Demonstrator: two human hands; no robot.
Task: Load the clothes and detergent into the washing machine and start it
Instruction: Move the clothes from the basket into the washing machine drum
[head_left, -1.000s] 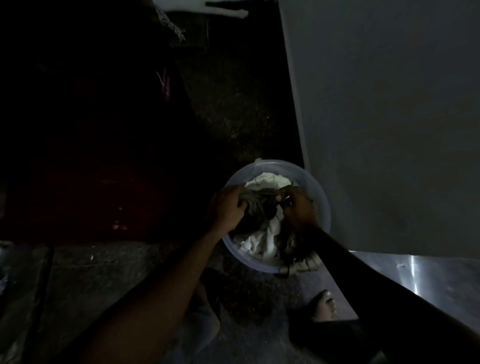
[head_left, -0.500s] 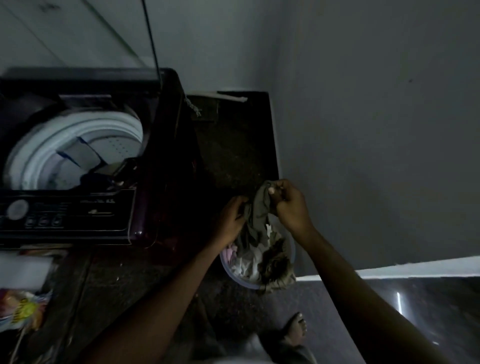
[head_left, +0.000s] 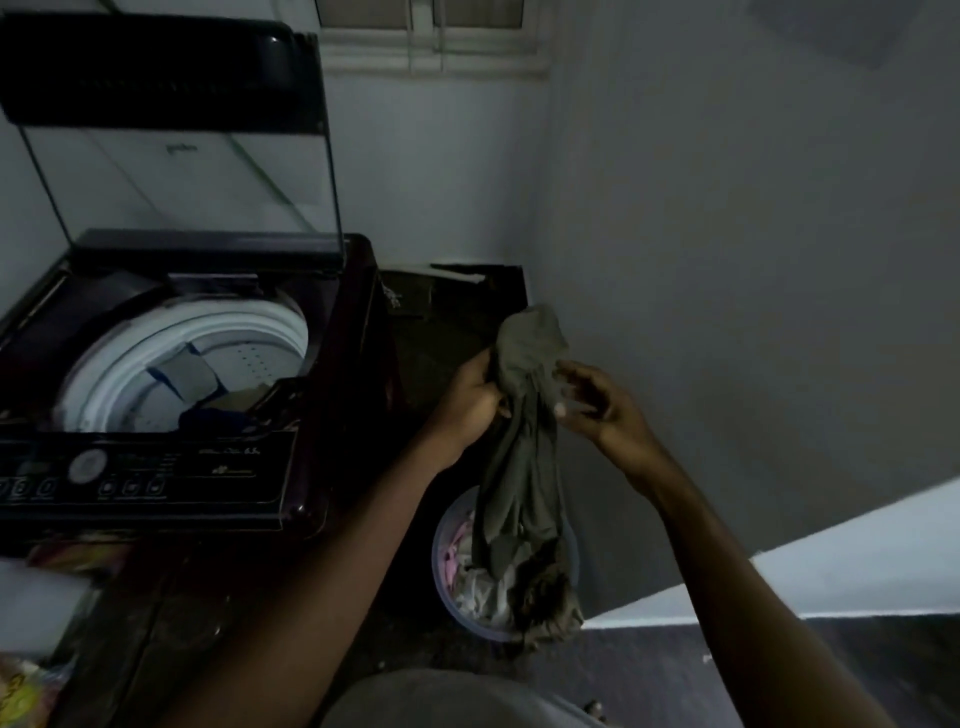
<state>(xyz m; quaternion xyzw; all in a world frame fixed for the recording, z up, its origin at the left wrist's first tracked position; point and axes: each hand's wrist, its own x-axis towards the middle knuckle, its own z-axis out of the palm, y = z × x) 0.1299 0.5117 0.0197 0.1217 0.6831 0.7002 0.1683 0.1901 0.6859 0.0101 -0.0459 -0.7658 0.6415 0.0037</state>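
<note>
The person's left grip (head_left: 475, 397) is clamped round a bunched olive-grey garment (head_left: 519, 467) at the middle of the frame, just right of the washing machine (head_left: 343, 395). The right grip (head_left: 597, 402) sits at the cloth's right edge with its fingers blurred; I cannot tell whether they pinch the cloth or only brush it. The garment hangs straight down from the grips, and its lower end trails into a round basin (head_left: 439, 577) on the floor at lower centre, where pale and pink clothes (head_left: 478, 587) are heaped and a dark piece spills over the right rim.

The machine fills the left of the frame. Its lid (head_left: 171, 156) stands up at the back, so the white drum (head_left: 171, 353) is open from above, with some clothing (head_left: 208, 415) already inside. The control panel (head_left: 140, 475) runs along its near edge.

Between the machine's right side and the grey wall (head_left: 753, 260) there is only a narrow strip of dark floor (head_left: 447, 322), and the basin and the hanging garment take up most of it. The wall is close beside the right grip.
</note>
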